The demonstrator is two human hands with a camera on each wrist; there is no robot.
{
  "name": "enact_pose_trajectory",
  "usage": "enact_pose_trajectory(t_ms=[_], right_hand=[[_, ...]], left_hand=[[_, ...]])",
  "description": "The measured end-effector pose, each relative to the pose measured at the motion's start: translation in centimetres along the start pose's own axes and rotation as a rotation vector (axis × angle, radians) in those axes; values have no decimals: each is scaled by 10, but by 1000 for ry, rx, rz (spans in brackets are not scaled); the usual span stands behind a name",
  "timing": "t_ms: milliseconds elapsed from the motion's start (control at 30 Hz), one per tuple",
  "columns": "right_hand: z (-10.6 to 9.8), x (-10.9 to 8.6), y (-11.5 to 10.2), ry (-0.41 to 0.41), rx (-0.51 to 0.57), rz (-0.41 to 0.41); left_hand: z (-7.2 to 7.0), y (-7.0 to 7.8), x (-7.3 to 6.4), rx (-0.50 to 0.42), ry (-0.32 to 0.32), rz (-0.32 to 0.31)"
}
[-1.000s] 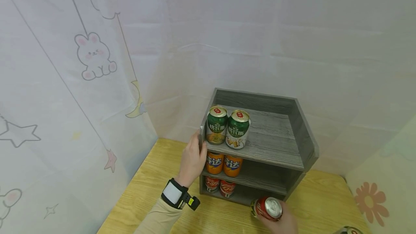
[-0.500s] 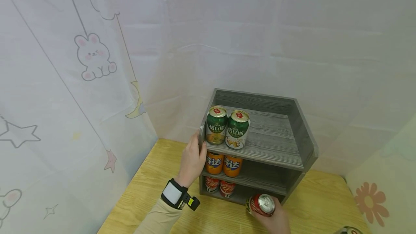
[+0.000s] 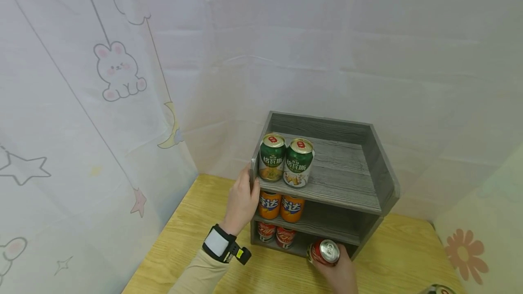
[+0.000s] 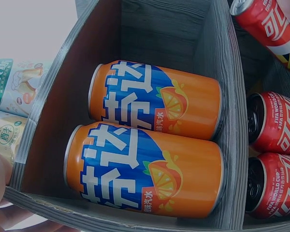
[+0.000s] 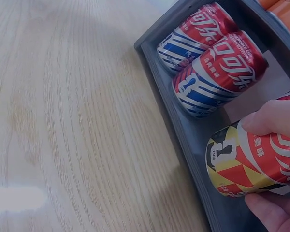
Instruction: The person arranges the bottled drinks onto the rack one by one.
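My left hand (image 3: 240, 204) grips the left side panel of a grey wooden three-level shelf (image 3: 339, 162), fingers around the outside. In my right hand (image 3: 342, 272) is a red cola can (image 5: 253, 157) with a yellow and black checked base, pinched between thumb and fingers. It is at the front of the bottom level, its base over the shelf board in the right wrist view. Two red cola cans (image 5: 220, 72) with blue-striped bases stand to its left. Two orange soda cans (image 4: 145, 169) occupy the middle level, and two green kvass cans (image 3: 299, 162) the top.
The shelf stands on a light wooden table (image 3: 196, 221) against pale cloth walls (image 3: 306, 58). Another can (image 3: 439, 289) is partly visible at the lower right edge of the head view. A raised front edge (image 5: 176, 140) borders the bottom level.
My right hand has carried the cola can leftward and toward the bottom level of the shelf. My left hand stays on the side panel.
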State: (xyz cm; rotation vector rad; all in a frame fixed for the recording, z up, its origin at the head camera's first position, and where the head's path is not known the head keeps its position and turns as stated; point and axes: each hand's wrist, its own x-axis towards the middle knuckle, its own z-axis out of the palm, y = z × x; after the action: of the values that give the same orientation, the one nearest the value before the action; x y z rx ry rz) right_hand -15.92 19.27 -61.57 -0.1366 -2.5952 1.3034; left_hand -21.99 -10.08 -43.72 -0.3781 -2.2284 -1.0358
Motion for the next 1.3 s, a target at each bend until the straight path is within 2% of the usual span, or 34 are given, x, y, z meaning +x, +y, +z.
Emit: enact_pose_trajectory(t_ms=[267, 567, 767, 1067, 1300], right_hand=[[5, 3, -3, 8, -33, -14], [3, 11, -10, -91, -12, 54], [7, 18, -10, -117, 2, 60], [11, 29, -19, -170, -19, 119], [17, 34, -20, -177, 14, 106]], left_hand=[[0, 0, 0, 9, 4, 0], [0, -1, 0, 5, 8, 4], [0, 0, 0, 6, 10, 4], [1, -1, 1, 4, 8, 8], [0, 0, 0, 3, 12, 4]])
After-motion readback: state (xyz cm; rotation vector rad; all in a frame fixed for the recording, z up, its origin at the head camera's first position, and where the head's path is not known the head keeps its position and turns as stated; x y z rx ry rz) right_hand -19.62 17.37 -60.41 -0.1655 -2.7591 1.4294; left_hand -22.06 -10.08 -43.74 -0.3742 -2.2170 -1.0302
